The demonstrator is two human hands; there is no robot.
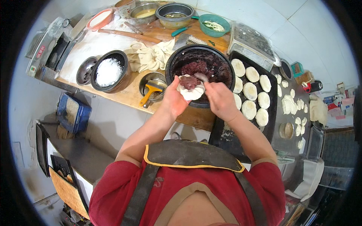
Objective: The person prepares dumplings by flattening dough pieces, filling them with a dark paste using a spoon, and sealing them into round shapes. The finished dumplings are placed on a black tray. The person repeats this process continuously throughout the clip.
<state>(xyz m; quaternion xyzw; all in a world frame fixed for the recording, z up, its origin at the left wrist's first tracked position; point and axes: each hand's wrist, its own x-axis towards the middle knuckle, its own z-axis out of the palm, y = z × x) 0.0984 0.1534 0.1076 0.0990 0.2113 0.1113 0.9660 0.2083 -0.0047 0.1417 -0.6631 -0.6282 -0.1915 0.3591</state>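
My left hand (173, 97) cups a piece of white dough (192, 94) with a mound of dark red filling (189, 82) on it. In my right hand (220, 99) is a spoon-like metal tool (201, 76), its end beside the filling; my fingers hide its handle. Both hands are over the near rim of a large black bowl (169, 67). More of the dark red paste (195, 67) lies in that bowl and smears its inner wall. Right of my right hand, several flat rounds of dough (249, 91) rest on a black baking tray (273, 113).
Left of the black bowl are a metal bowl (141, 80) with a yellow-handled scraper (152, 91), a dark bowl of white powder (109, 72) and heaped dough strips (150, 55). Behind lie a rolling pin (130, 35) and a green bowl (215, 25). A scale (250, 45) stands beyond the tray.
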